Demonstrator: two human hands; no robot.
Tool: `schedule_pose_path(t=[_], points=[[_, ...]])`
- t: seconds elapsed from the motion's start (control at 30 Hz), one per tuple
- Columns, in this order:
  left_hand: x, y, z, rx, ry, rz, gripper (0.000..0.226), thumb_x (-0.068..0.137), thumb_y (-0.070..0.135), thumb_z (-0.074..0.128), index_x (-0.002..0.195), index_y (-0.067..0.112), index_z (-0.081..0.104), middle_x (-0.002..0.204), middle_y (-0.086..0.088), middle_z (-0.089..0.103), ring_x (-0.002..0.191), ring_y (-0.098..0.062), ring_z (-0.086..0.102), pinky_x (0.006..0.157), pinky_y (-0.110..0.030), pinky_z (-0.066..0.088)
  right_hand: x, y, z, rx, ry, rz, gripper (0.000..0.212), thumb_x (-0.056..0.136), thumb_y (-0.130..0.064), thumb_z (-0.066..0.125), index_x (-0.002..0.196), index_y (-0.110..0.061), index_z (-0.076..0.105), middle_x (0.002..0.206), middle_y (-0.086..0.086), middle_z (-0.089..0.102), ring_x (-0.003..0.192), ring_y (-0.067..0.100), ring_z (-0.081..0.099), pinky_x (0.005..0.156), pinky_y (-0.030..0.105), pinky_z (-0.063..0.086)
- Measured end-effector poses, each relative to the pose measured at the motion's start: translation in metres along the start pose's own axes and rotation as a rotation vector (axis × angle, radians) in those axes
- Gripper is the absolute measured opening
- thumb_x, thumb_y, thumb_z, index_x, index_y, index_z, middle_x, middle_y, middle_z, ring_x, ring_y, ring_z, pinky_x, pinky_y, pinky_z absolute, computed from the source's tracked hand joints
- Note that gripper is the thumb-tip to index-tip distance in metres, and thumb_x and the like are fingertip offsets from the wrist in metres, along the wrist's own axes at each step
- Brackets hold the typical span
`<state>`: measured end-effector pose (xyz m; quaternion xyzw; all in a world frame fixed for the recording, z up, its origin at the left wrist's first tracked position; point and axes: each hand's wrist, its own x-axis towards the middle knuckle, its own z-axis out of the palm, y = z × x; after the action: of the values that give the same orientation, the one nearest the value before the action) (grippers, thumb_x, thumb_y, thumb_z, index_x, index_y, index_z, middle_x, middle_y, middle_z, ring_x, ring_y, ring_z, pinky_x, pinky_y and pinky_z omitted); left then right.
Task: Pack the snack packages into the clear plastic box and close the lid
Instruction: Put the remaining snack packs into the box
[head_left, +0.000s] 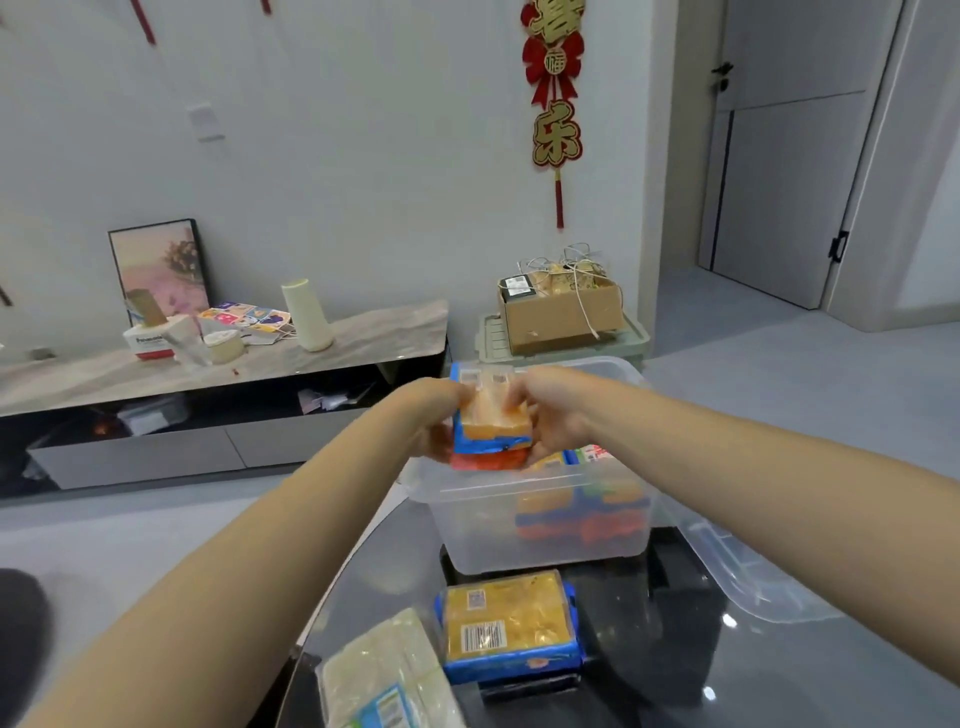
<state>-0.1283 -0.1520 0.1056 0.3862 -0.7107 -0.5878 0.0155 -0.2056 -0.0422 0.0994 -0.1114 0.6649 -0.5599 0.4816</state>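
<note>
Snack package (491, 423) is sitting between your left hand (431, 415) and right hand (545, 415); you are gripping it from both sides above the box (540, 525).

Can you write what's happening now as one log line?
hands: left hand and right hand hold snack package | over: clear box | lid: off

A framed picture (158, 265) leaned on the wall behind a cream cylinder (307, 314) on the low cabinet (223, 364). Cardboard box (561, 312) sat beneath a red hanging ornament (555, 88).
</note>
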Motion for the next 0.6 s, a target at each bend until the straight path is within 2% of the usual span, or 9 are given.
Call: schedule_pose_path(t=[0.1, 0.17, 0.27, 0.37, 0.43, 0.5, 0.53, 0.57, 0.6], points=[[0.023, -0.006, 0.004, 0.221, 0.0, -0.076, 0.027, 0.094, 0.015, 0.038, 0.113, 0.005, 0.054, 0.107, -0.017, 0.064, 0.096, -0.032, 0.064, 0.083, -0.048, 0.05, 0.031, 0.006, 0.005, -0.037, -0.017, 0.117, 0.015, 0.087, 0.002, 0.03, 0.086, -0.001, 0.045, 0.084, 0.016, 0.051, 0.073, 0.029, 0.054, 0.086, 0.045, 0.043], [0.033, -0.009, 0.005, 0.238, -0.025, -0.132, 0.036, 0.093, 0.014, 0.038, 0.126, 0.003, 0.048, 0.117, -0.018, 0.061, 0.105, -0.032, 0.06, 0.085, -0.045, 0.048, 0.045, 0.008, 0.007, -0.125, 0.011, 0.122, 0.017, 0.087, 0.003, 0.03, 0.081, -0.001, 0.045, 0.08, 0.014, 0.05, 0.07, 0.027, 0.052, 0.081, 0.041, 0.046], [0.04, -0.014, 0.003, 0.168, -0.047, -0.186, 0.046, 0.09, 0.01, 0.042, 0.135, 0.001, 0.034, 0.126, -0.02, 0.053, 0.111, -0.035, 0.056, 0.092, -0.047, 0.046, 0.056, 0.012, 0.005, -0.312, 0.082, 0.099, 0.019, 0.088, 0.006, 0.034, 0.075, -0.002, 0.045, 0.072, 0.013, 0.049, 0.061, 0.022, 0.05, 0.06, 0.031, 0.047], [0.043, -0.016, 0.004, 0.172, -0.076, -0.211, 0.048, 0.09, 0.01, 0.043, 0.136, 0.001, 0.034, 0.133, -0.021, 0.051, 0.115, -0.036, 0.055, 0.092, -0.048, 0.046, 0.06, 0.017, 0.007, -0.508, 0.093, 0.082, 0.016, 0.092, 0.001, 0.042, 0.079, 0.002, 0.051, 0.076, 0.012, 0.054, 0.064, 0.022, 0.054, 0.069, 0.029, 0.049], [0.042, -0.017, 0.007, 0.182, -0.095, -0.208, 0.038, 0.089, 0.009, 0.041, 0.126, 0.001, 0.04, 0.122, -0.02, 0.058, 0.112, -0.034, 0.058, 0.089, -0.046, 0.046, 0.063, 0.019, 0.01, -0.669, 0.108, 0.066, 0.018, 0.092, -0.006, 0.052, 0.076, -0.001, 0.054, 0.076, 0.008, 0.057, 0.065, 0.017, 0.055, 0.067, 0.023, 0.048], [0.039, -0.019, 0.009, 0.177, -0.098, -0.203, 0.017, 0.088, 0.004, 0.04, 0.103, -0.002, 0.047, 0.087, -0.019, 0.061, 0.088, -0.028, 0.065, 0.094, -0.041, 0.046, 0.067, 0.019, 0.011, -0.763, 0.132, 0.04, 0.025, 0.09, -0.011, 0.058, 0.066, -0.006, 0.051, 0.07, 0.006, 0.056, 0.06, 0.014, 0.054, 0.067, 0.022, 0.048], [0.038, -0.02, 0.009, 0.176, -0.09, -0.201, 0.008, 0.088, 0.002, 0.04, 0.09, -0.002, 0.047, 0.071, -0.015, 0.054, 0.069, -0.025, 0.061, 0.094, -0.037, 0.047, 0.068, 0.02, 0.012, -0.799, 0.142, 0.032, 0.027, 0.09, -0.011, 0.058, 0.065, -0.006, 0.05, 0.073, 0.007, 0.059, 0.063, 0.015, 0.057, 0.072, 0.024, 0.05], [0.036, -0.02, 0.01, 0.177, -0.077, -0.196, 0.007, 0.087, 0.0, 0.039, 0.083, -0.001, 0.046, 0.066, -0.013, 0.049, 0.058, -0.023, 0.055, 0.089, -0.033, 0.049, 0.068, 0.019, 0.013, -0.844, 0.146, 0.03, 0.029, 0.092, -0.012, 0.055, 0.064, -0.006, 0.049, 0.082, 0.009, 0.064, 0.069, 0.017, 0.061, 0.079, 0.026, 0.051], [0.034, -0.02, 0.011, 0.185, -0.071, -0.191, 0.007, 0.087, -0.001, 0.039, 0.085, -0.001, 0.046, 0.069, -0.012, 0.049, 0.059, -0.024, 0.053, 0.082, -0.031, 0.05, 0.068, 0.018, 0.014, -0.876, 0.152, 0.036, 0.03, 0.093, -0.012, 0.052, 0.063, -0.006, 0.049, 0.096, 0.012, 0.067, 0.074, 0.019, 0.063, 0.086, 0.027, 0.05]])
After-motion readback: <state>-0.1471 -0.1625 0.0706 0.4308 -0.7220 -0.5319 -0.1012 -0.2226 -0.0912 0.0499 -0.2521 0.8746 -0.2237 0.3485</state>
